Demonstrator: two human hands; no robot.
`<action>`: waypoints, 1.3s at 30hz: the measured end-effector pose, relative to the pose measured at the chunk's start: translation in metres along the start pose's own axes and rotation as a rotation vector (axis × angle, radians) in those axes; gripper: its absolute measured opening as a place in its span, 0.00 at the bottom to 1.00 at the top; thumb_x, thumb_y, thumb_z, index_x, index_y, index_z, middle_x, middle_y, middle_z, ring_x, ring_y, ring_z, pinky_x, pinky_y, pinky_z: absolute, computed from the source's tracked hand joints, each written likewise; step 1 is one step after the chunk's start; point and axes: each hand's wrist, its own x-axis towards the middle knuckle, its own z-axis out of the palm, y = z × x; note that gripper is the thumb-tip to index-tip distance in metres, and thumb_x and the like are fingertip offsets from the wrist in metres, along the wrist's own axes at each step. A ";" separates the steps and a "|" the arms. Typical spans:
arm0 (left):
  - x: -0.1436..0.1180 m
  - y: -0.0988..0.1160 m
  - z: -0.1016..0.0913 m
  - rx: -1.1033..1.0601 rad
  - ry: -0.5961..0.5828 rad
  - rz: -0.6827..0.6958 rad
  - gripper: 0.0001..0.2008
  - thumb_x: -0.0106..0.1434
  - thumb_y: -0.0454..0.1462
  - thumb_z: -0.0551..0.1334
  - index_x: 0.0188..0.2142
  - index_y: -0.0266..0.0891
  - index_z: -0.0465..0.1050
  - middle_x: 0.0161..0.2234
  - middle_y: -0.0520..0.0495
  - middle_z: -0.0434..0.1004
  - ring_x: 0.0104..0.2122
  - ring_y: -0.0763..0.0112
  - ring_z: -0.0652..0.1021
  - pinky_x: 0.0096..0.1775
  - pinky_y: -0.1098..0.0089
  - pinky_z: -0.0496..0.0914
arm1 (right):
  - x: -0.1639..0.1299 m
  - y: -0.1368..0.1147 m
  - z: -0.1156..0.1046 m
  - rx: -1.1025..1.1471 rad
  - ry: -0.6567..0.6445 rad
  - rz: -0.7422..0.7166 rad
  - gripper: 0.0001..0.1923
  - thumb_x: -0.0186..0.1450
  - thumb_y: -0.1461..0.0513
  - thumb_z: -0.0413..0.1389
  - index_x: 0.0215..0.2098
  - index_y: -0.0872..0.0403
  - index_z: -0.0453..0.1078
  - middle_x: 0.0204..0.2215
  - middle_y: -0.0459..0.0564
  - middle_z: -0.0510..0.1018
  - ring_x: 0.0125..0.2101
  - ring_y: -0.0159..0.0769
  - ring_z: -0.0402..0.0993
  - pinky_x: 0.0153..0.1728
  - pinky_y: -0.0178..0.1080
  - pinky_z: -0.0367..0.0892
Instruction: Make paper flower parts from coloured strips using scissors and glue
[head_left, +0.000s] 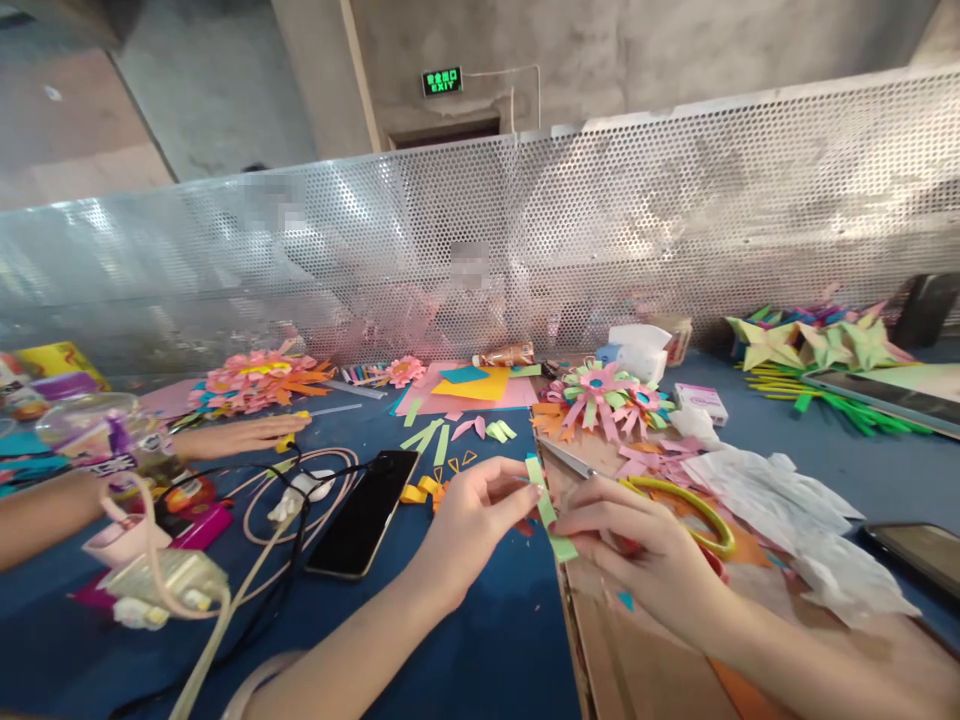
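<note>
A light green paper strip (541,493) is stretched between my two hands above the table. My left hand (480,515) pinches its upper part between thumb and fingers. Lower down, the fingertips of my right hand (637,545) are closed on the same strip. Scissors with a yellow handle (709,520) show behind my right hand, the blade (568,460) pointing to the far left; the hand hides their middle, and I cannot tell whether it touches them. Several green strips (429,440) lie farther back, near small orange paper pieces (430,490).
A black phone (364,515) and tangled cables (281,540) lie left. Another person's hand (247,435) rests at far left. Paper flowers (607,395), coloured sheets (472,385) and crumpled tissue (780,500) lie about. A perforated metal screen (420,250) stands behind the table.
</note>
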 end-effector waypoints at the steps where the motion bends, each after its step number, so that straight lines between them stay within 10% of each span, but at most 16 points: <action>1: 0.000 0.000 0.000 0.036 0.020 0.016 0.06 0.58 0.36 0.61 0.34 0.36 0.73 0.32 0.47 0.76 0.30 0.71 0.74 0.31 0.73 0.68 | 0.000 -0.001 0.001 0.026 0.017 0.020 0.06 0.63 0.63 0.55 0.34 0.50 0.75 0.31 0.48 0.74 0.31 0.32 0.73 0.31 0.33 0.69; 16: -0.005 -0.007 0.001 0.268 0.077 0.168 0.06 0.57 0.38 0.64 0.34 0.42 0.77 0.34 0.49 0.80 0.36 0.65 0.79 0.38 0.69 0.72 | 0.003 -0.013 0.005 0.358 0.064 0.419 0.13 0.58 0.53 0.59 0.26 0.53 0.74 0.25 0.45 0.69 0.23 0.27 0.63 0.19 0.29 0.60; 39: -0.016 -0.004 0.003 0.532 0.076 0.395 0.09 0.60 0.34 0.59 0.38 0.45 0.76 0.36 0.50 0.80 0.36 0.68 0.78 0.38 0.72 0.71 | 0.005 -0.016 0.004 0.320 0.102 0.447 0.14 0.59 0.51 0.58 0.24 0.53 0.74 0.23 0.44 0.67 0.20 0.26 0.58 0.19 0.30 0.57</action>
